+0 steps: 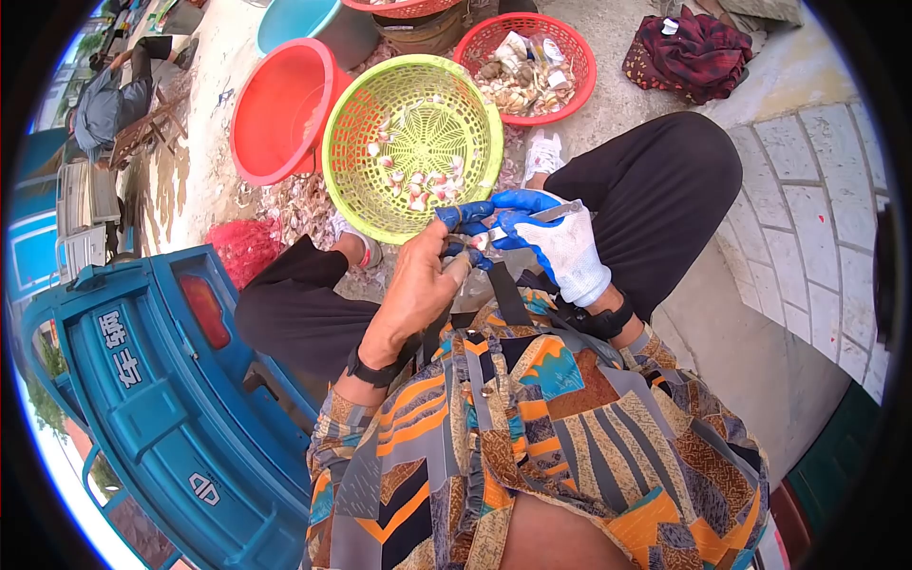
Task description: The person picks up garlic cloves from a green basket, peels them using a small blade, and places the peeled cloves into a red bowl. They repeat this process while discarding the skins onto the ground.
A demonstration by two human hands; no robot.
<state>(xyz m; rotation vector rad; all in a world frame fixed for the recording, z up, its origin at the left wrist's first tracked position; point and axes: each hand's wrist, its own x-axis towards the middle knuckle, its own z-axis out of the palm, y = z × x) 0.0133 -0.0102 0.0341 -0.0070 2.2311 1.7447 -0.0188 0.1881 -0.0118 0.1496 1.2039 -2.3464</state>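
Observation:
My left hand (426,275), with blue coverings on its fingertips, pinches a garlic clove (480,241) just past the near rim of the yellow-green basket. My right hand (570,249) wears a white glove with blue-coated fingers. Its fingers are closed around a small knife (559,212), and the blade end points toward the clove. Fingers cover part of both the clove and the knife. Several pinkish-white cloves lie at the bottom of the yellow-green plastic basket (344,114) in front of me.
A red basket (591,71) of garlic bulbs and scraps stands front right, and a red basin (249,128) front left. Garlic skins and a red mesh bag (237,249) lie on the ground. A blue three-wheeler (171,408) is close on the left. Another person (109,104) sits farther off.

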